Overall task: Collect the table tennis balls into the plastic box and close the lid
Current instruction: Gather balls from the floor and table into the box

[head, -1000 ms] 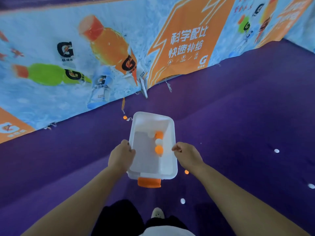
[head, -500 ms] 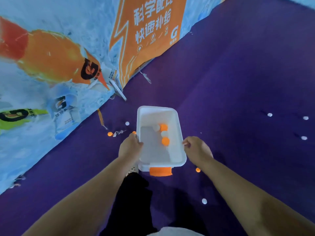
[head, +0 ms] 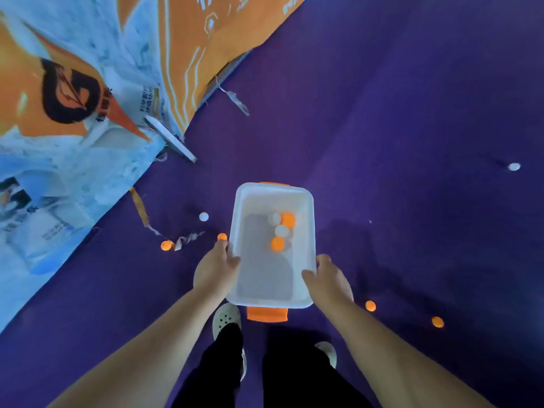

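Note:
I carry a white plastic box with orange latches, lid off, above the purple floor. My left hand grips its left rim and my right hand grips its right rim. Inside lie several balls: an orange one, a white one, another orange one. Loose balls lie on the floor: a white ball and orange balls left of the box, orange balls at the right, a white ball far right. No lid is in view.
A printed blue and orange banner wall runs along the left, with torn strips at its foot. Purple carpet stretches to the right. My legs in black trousers and white shoes stand below the box.
I have stepped closer to the banner with the box held in both hands and my view has tipped down. More loose balls at the right now show.

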A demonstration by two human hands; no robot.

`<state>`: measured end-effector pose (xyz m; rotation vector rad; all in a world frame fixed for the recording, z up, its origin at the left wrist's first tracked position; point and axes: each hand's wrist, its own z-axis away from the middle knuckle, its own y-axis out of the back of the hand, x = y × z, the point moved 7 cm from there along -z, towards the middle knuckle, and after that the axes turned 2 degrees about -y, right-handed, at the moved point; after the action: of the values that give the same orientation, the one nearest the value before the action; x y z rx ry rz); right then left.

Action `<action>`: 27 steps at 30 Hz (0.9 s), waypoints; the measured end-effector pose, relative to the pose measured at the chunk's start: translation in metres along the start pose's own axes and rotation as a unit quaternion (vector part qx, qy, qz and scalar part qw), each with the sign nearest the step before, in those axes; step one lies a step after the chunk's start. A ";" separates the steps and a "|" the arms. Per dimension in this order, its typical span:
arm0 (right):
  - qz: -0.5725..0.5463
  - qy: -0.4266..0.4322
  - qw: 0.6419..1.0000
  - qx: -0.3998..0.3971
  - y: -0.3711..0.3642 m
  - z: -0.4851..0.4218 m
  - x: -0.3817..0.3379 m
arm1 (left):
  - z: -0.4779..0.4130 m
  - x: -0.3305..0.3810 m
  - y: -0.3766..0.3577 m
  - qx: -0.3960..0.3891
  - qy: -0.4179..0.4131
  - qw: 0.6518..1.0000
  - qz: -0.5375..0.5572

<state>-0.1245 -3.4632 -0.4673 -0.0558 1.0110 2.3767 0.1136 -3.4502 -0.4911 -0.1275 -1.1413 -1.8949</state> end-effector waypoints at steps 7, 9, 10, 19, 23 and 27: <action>-0.039 -0.014 0.996 0.083 -0.118 -0.163 0.019 | -0.128 -0.092 -0.118 0.019 0.017 0.998 0.053; -0.053 -0.001 0.993 0.110 -0.147 -0.201 0.026 | -0.158 -0.110 -0.140 0.031 -0.008 0.997 0.072; -0.067 0.004 0.991 0.119 -0.160 -0.218 0.029 | -0.171 -0.120 -0.149 0.040 -0.018 0.995 0.086; -0.149 0.079 0.964 0.206 -0.222 -0.310 0.028 | -0.290 -0.224 -0.217 0.103 -0.098 0.984 -0.110; -0.116 0.108 0.964 0.214 -0.225 -0.318 0.025 | -0.315 -0.231 -0.231 0.115 -0.146 0.969 -0.162; -0.114 0.101 0.967 0.205 -0.235 -0.316 0.031 | -0.324 -0.239 -0.237 0.069 -0.138 0.973 -0.173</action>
<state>-0.0864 -3.5294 -0.8546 -0.2499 1.4910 1.9439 0.1911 -3.4999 -0.9495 -0.1227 -1.5632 -2.1389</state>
